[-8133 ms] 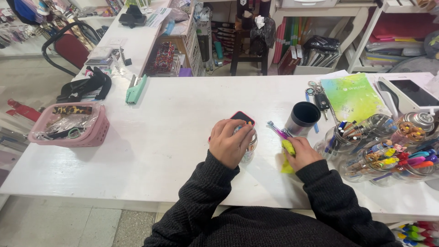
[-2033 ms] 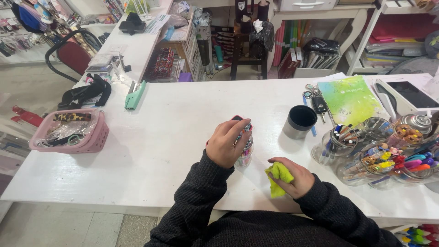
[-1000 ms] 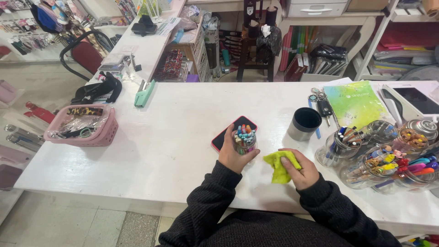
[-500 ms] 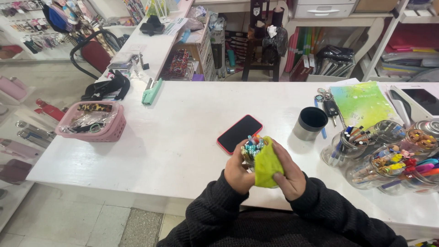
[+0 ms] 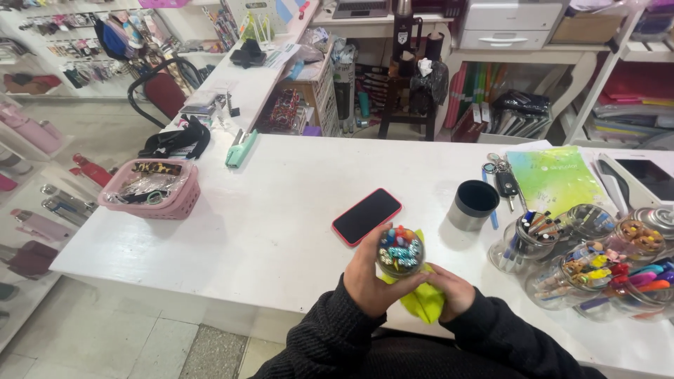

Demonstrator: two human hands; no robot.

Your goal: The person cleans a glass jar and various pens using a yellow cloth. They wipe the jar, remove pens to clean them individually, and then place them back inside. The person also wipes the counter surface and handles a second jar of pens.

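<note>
Round glass jar [image 5: 399,253], fuzzy yellow cloth [image 5: 423,302]

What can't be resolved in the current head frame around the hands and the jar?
- Jar of pens, head view: its side and base are hidden by the left hand and the yellow cloth.
- Right hand: fingers mostly under the cloth, so its grip is unclear.
- Pens in the jar: too small to count.
- Jars at the right: cut off by the frame edge.
- Phone: screen dark, nothing readable.
</note>
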